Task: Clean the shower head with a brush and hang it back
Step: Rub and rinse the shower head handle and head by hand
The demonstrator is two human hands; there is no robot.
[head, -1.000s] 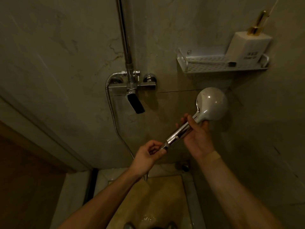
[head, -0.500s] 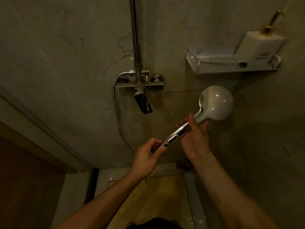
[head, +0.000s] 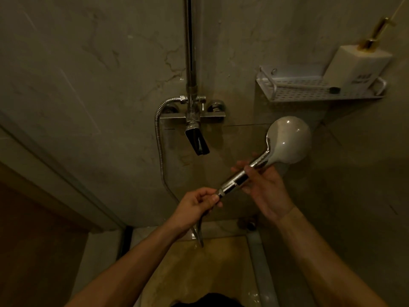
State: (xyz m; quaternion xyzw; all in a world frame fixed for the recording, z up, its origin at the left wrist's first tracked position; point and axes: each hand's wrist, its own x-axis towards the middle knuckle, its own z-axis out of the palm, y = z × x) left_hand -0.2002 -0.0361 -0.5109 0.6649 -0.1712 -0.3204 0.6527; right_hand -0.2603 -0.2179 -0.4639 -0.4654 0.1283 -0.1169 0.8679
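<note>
The shower head [head: 288, 139] is round and grey-white, on a chrome handle that slants down to the left. My right hand [head: 264, 188] grips the handle's middle from below. My left hand [head: 195, 206] pinches the handle's lower end where the metal hose [head: 159, 142] joins it. The hose loops from there up to the chrome mixer tap [head: 194, 117] on the wall. A thin white brush [head: 307, 87] with a dark tip lies on the white perforated shelf [head: 273, 84] at the upper right.
A chrome riser pipe [head: 190, 41] climbs the marble wall above the tap. A white pump bottle [head: 356, 69] stands on the shelf's right end. A floor drain [head: 249, 223] sits by the wall below my right hand. A door frame runs along the left.
The shower head has stayed almost still in both hands. The view has shifted slightly, so the tap and shelf sit a bit further right in the picture.
</note>
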